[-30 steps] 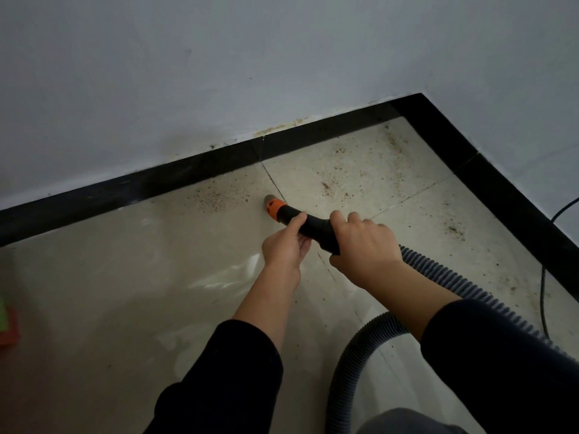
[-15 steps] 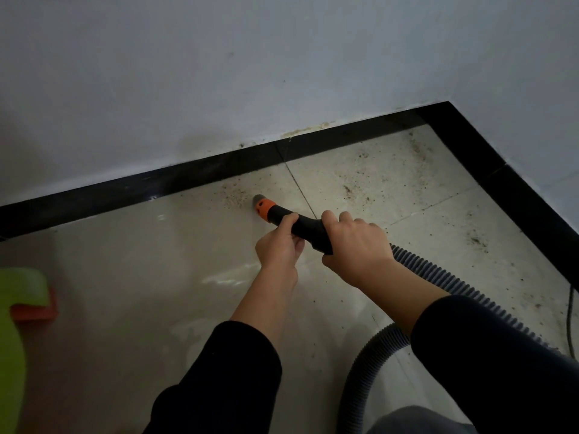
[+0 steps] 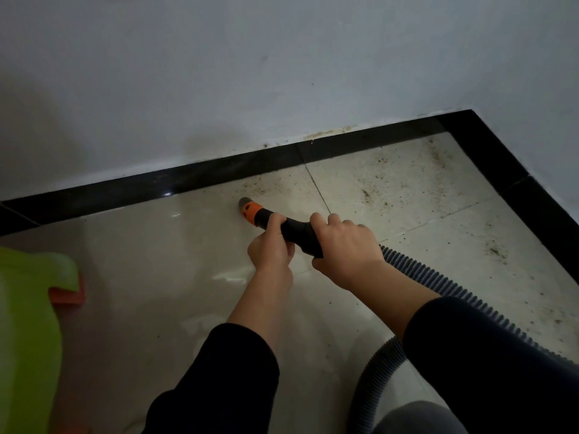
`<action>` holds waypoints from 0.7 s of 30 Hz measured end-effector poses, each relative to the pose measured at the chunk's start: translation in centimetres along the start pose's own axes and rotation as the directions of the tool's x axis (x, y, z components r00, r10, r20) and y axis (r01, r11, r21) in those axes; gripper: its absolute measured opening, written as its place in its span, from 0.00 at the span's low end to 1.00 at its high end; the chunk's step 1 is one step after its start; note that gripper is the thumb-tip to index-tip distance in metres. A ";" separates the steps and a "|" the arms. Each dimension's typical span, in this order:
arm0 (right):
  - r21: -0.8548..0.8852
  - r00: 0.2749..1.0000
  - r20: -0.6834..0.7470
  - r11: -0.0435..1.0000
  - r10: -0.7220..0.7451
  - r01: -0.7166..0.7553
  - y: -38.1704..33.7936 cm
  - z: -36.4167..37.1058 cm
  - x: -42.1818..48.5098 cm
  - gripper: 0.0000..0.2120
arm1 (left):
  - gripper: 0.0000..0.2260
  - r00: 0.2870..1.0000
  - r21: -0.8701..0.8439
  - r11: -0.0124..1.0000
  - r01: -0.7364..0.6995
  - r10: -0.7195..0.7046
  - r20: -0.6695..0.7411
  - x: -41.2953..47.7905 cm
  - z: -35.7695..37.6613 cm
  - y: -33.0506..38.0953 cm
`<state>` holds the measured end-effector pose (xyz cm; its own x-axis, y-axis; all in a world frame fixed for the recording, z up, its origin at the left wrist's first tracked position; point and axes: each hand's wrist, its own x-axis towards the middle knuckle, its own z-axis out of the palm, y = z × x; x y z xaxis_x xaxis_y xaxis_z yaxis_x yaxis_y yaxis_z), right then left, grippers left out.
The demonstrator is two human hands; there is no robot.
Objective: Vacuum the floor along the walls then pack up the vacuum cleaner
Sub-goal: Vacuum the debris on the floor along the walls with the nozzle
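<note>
While the grey tip (image 3: 244, 202) of a vacuum nozzle (image 3: 296, 229) is set low on the pale floor tiles (image 3: 156, 261), just short of the black skirting (image 3: 188, 180), the tool is held in two bare hands. The left hand (image 3: 271, 249) is curled round the black barrel directly behind the orange collar (image 3: 252, 212), with the thumb laid over the top. The right hand (image 3: 344, 249) is closed over the thicker rear of the barrel, knuckles up, just behind the left. Both grips are seen wrapped tight, with nothing else in either hand.

From beneath the right wrist a ribbed grey hose (image 3: 438, 278) is led back and to the right, then looped down under the right forearm toward the bottom edge. Dark sleeves (image 3: 225, 371) are worn pushed up above both wrists.

Ahead of the grip and to its right, brown specks of dirt (image 3: 365, 193) are scattered across the tiles toward the room's corner, where the skirting is turned. Beyond the nozzle tip, the white wall (image 3: 219, 73) is marked with a yellowish stain along its foot. Left of the grip, the tiles are seen glossy with reflected light. Well to the left, a lime-green plastic object (image 3: 28, 308) is cut off by the edge, an orange piece (image 3: 67, 296) showing under it; what either is cannot be told. Behind the grip, a rounded grey shape (image 3: 416, 418) is partly seen at the bottom edge.
</note>
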<state>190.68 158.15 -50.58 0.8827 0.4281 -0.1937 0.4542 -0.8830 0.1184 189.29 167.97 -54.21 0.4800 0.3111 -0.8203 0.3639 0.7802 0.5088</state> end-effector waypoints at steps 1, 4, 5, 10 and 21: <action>0.003 1.000 -0.002 1.000 -0.009 0.009 -0.2 0.0 0.1 0.22 | 0.05 1.000 0.000 1.000 -0.005 0.005 -0.007 0.1 -0.1 0.1; 0.021 1.000 -0.002 0.999 -0.025 0.025 -0.8 0.0 0.4 0.23 | 0.05 0.999 0.000 1.000 -0.021 0.021 -0.029 0.2 -0.5 0.6; 0.026 1.000 -0.001 0.999 -0.028 0.028 -0.9 0.0 0.6 0.23 | 0.05 0.999 0.002 1.000 -0.026 0.026 -0.038 0.2 -0.6 0.8; 0.056 0.999 -0.002 0.997 -0.045 0.045 -1.9 0.1 1.3 0.24 | 0.06 0.996 0.004 0.999 -0.050 0.050 -0.076 0.5 -1.0 1.6; 0.058 1.000 -0.017 0.998 -0.023 0.024 -2.5 0.1 2.7 0.23 | 0.06 0.994 0.045 0.996 -0.073 0.076 -0.072 1.7 -0.6 2.6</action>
<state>191.91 161.52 -51.45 0.8740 0.4515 -0.1796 0.4674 -0.8822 0.0569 190.55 170.86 -54.51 0.4471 0.4079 -0.7961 0.3636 0.7303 0.5784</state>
